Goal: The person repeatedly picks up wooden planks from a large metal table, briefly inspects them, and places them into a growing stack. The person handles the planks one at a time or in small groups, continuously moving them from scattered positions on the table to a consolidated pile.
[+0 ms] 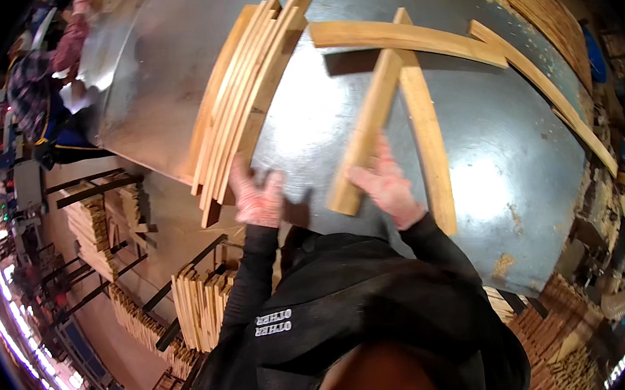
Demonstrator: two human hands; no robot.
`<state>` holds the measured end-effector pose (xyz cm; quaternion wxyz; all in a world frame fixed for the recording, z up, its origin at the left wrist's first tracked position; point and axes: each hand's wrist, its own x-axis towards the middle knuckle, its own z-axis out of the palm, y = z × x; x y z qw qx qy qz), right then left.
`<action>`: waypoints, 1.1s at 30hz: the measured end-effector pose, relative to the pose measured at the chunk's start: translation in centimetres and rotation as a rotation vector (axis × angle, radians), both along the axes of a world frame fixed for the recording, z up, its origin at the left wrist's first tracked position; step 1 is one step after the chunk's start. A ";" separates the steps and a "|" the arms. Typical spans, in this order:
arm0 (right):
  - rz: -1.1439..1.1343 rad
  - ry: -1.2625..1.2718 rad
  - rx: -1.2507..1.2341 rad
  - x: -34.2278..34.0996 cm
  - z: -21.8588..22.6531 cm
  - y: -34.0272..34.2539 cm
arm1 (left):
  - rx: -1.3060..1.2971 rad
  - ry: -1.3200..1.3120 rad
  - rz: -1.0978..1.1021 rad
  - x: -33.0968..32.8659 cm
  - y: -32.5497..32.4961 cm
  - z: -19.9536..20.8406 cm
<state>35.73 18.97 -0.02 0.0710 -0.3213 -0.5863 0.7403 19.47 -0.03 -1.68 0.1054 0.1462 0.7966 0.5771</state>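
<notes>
My left hand [258, 198] is beside the lower end of a row of wooden strips [245, 100] stacked side by side on a metal tabletop [296, 141]. Its thumb stands apart from the fingers, which reach the nearest strip's edge. My right hand [388, 187] grips the lower part of a single wooden strip [370, 127], thumb on top of it. That strip slants up and to the right, its far end over another wooden strip [428, 136]. A third strip [403, 36] lies crosswise near the far ends, and a longer one [548, 89] lies to the right.
A rough wooden board [526, 5] edges the far right, with wood debris along the table's right side. Stacked wood [192, 306] on racks stands on the floor at left. Another person [40, 96] is at the table's far left.
</notes>
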 end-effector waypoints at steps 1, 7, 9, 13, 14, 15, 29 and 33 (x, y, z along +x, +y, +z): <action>0.163 -0.046 0.183 -1.2 -0.4 0.2 | 0.259 -0.613 -0.161 1.6 1.8 1.6; 0.236 -0.080 1.452 -7.0 0.4 16.7 | 0.415 -1.344 -0.367 -0.7 2.7 0.5; 0.149 -0.518 1.850 -9.1 -0.9 24.3 | 0.430 -1.363 -0.402 -1.0 2.6 0.6; 0.430 -0.942 1.526 -10.3 -3.0 30.3 | 0.413 -1.338 -0.436 -1.3 2.8 1.4; 0.525 -1.047 1.380 -10.1 -3.6 30.5 | 0.395 -1.339 -0.441 -0.9 2.7 1.6; 0.530 -0.979 1.397 -9.6 -4.3 30.4 | 0.331 -1.258 -0.421 -0.7 2.7 2.3; -0.056 -1.172 0.863 11.4 -5.3 2.1 | 0.058 -0.322 -0.004 -17.5 -7.9 1.9; -0.093 -1.157 0.642 8.4 -3.2 2.3 | -0.330 -0.182 0.272 -30.7 -20.0 -5.6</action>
